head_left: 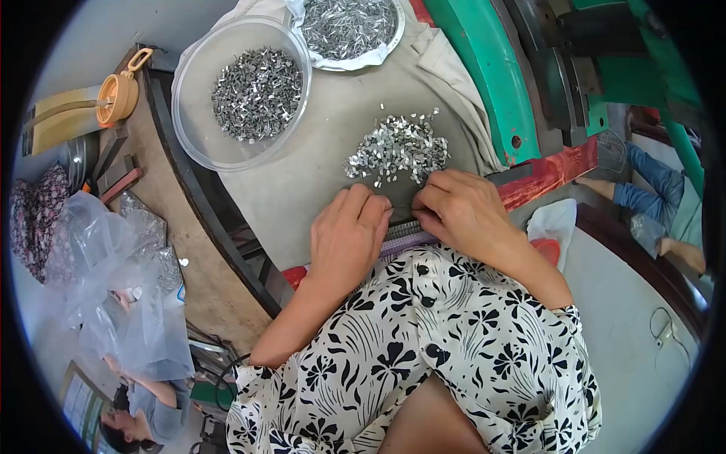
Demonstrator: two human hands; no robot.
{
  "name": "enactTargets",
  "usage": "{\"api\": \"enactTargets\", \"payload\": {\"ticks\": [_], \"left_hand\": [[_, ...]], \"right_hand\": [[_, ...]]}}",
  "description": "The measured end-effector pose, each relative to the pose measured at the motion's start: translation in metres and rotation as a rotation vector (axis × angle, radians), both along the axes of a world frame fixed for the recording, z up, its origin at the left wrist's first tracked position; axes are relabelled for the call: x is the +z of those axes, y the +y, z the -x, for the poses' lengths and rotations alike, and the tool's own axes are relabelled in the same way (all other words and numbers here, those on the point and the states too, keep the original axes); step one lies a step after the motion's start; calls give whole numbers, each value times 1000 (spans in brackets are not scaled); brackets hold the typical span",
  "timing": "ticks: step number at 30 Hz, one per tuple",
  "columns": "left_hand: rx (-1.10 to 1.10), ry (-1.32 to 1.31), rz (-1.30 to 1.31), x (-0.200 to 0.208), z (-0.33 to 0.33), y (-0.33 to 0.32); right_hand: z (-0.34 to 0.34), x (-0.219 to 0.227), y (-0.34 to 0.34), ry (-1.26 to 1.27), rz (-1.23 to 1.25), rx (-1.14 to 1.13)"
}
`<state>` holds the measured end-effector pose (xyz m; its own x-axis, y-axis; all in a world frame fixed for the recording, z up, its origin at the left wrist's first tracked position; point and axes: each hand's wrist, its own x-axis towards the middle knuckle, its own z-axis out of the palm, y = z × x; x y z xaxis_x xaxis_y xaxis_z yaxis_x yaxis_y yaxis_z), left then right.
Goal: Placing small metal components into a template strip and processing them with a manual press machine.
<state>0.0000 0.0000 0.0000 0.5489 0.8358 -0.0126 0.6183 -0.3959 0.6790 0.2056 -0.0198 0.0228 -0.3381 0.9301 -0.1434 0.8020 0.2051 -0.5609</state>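
Note:
A loose heap of small shiny metal pieces lies on the grey cloth just beyond my hands. My left hand rests at the near left of the heap, its fingers curled together. Close to the heap's near right edge, my right hand has thumb and fingers drawn into a pinch. Whatever is in either hand's fingertips is hidden or too small to name. Between the hands, near my body, runs a narrow dark strip with a ridged row, beside a purple band.
A clear round tub of small metal pieces stands at the far left. Behind it is a cloth-lined bowl of thin metal pieces. A green machine rises at the right. Plastic bags lie left; two other people are farther off.

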Motion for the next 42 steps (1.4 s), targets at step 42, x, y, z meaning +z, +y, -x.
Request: {"api": "enactTargets", "payload": {"ticks": [42], "left_hand": [[83,-125,-118,-10,3,-5]], "right_hand": [[5,-8,21,172,-218,-129]]}}
